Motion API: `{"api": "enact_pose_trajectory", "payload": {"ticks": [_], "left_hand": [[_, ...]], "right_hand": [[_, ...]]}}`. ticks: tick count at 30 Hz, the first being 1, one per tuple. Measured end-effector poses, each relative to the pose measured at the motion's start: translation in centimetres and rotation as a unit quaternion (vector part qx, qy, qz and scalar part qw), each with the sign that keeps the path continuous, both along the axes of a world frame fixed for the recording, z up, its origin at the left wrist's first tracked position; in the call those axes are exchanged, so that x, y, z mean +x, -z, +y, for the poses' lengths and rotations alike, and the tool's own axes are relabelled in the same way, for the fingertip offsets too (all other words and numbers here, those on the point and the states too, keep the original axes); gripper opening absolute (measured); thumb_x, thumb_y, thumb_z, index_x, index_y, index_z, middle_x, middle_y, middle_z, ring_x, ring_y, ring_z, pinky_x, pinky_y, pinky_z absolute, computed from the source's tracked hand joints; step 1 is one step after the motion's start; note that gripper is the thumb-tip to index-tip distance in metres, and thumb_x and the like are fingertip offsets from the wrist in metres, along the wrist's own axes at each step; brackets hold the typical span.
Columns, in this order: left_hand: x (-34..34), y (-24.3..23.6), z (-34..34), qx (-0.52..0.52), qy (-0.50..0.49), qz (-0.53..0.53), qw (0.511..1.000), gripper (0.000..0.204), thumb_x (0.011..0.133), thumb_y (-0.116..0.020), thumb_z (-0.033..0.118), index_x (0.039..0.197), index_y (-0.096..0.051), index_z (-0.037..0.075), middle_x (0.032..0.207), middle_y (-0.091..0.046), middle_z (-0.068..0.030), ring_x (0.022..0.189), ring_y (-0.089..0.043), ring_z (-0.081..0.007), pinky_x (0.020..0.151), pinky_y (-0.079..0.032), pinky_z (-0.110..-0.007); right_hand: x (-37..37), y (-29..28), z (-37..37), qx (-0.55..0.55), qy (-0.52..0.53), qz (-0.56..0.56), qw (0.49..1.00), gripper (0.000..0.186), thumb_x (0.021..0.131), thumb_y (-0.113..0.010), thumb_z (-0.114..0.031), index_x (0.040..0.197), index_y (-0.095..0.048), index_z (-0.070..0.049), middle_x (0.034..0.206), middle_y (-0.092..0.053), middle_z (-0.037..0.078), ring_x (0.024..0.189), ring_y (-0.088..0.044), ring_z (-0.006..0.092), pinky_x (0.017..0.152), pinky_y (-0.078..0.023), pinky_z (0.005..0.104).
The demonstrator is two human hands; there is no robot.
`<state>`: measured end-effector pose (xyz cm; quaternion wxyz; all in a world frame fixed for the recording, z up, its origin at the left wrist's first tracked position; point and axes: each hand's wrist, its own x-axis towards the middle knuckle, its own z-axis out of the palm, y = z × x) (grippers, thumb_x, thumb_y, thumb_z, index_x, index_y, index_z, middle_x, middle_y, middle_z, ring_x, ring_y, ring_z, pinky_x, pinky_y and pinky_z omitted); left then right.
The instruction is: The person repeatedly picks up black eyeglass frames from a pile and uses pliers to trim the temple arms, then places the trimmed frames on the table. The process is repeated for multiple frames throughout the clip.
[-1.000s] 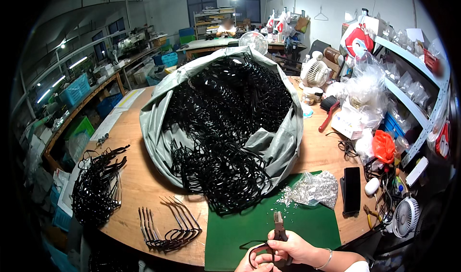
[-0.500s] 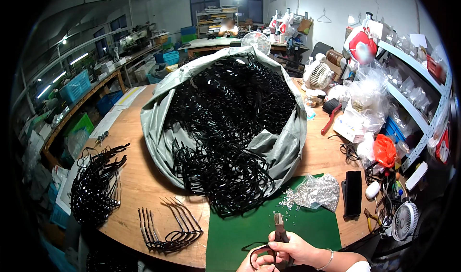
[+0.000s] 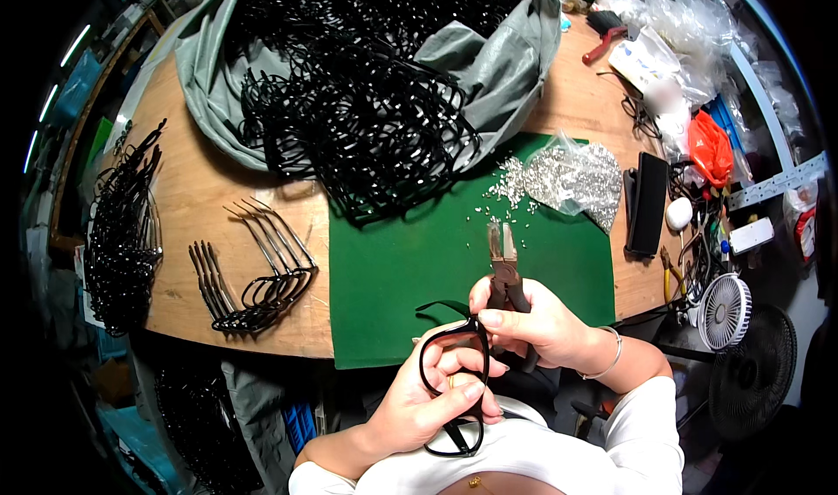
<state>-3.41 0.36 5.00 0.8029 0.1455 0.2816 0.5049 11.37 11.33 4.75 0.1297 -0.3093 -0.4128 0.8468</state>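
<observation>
- The left hand (image 3: 419, 403) sits low in the frame, just left of centre, its fingers closed around a black eyeglass frame (image 3: 452, 381) held close to the body, over the near edge of the worktop (image 3: 201, 189).
- The right hand (image 3: 537, 325) is just right of it, fingers wrapped round the handles of a pair of pliers (image 3: 504, 264); the nose points up the frame over the green mat (image 3: 393, 268).
- The two hands touch at the eyeglass frame.
- A clear bag of small silver parts (image 3: 572, 176) lies at the mat's upper right corner, some spilled beside it.
- A grey sack of black frames (image 3: 367, 85) fills the upper centre.
- Rows of black frames (image 3: 257, 272) lie left of the mat.
</observation>
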Motion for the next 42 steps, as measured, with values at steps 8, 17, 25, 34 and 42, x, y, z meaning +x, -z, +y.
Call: {"api": "enact_pose_trajectory", "payload": {"ticks": [8,17,25,34,42], "left_hand": [[0.2,0.0,-0.2,-0.017,0.007,0.022,1.000,0.050,0.084,-0.045,-0.002,0.127,-0.021,0.005,0.106,-0.047,-0.0188,0.076,-0.059,-0.0198,0.070,-0.050,-0.032],[0.8,0.4,-0.1,-0.013,0.002,0.054,0.998,0.051,0.083,-0.044,-0.002,0.127,-0.018,0.005,0.104,-0.047,-0.0172,0.077,-0.058,-0.0170,0.070,-0.050,-0.031],[0.3,0.7,-0.3,-0.017,0.011,0.024,1.000,0.054,0.082,-0.046,-0.003,0.128,-0.018,0.007,0.105,-0.046,-0.0187,0.077,-0.058,-0.0172,0.071,-0.050,-0.031],[-0.6,1.0,-1.0,-0.016,0.024,-0.008,1.000,0.048,0.083,-0.044,-0.006,0.127,-0.026,0.004,0.103,-0.050,-0.0142,0.079,-0.058,-0.0175,0.070,-0.048,-0.028],[-0.8,1.4,-1.6,0.005,0.024,-0.015,1.000,0.042,0.084,-0.043,-0.007,0.124,-0.031,0.000,0.105,-0.052,-0.0139,0.081,-0.059,-0.0180,0.071,-0.048,-0.027]], "right_hand": [[-0.2,-0.5,-0.2,0.045,0.025,0.004,0.999,0.017,0.086,-0.052,-0.019,0.090,-0.049,-0.003,0.071,-0.050,0.000,0.059,-0.047,0.0054,0.053,-0.039,0.0187],[-0.1,-0.4,0.1,0.069,0.004,-0.025,0.997,0.010,0.084,-0.054,-0.011,0.087,-0.049,-0.003,0.075,-0.050,-0.001,0.067,-0.046,0.0048,0.060,-0.040,0.0203],[-0.2,-0.3,0.2,0.010,-0.002,0.000,1.000,0.016,0.084,-0.055,-0.016,0.091,-0.048,-0.003,0.077,-0.049,-0.001,0.070,-0.045,0.0054,0.063,-0.039,0.0210],[3.8,-2.0,1.7,0.307,-0.197,-0.174,0.915,0.031,0.085,-0.051,-0.029,0.095,-0.050,0.000,0.068,-0.055,0.013,0.063,-0.056,0.0233,0.060,-0.044,0.0323],[3.0,-2.6,1.8,0.235,-0.351,-0.142,0.895,0.041,0.088,-0.044,-0.032,0.108,-0.043,0.004,0.074,-0.055,0.020,0.069,-0.055,0.0330,0.064,-0.042,0.0397]]}}
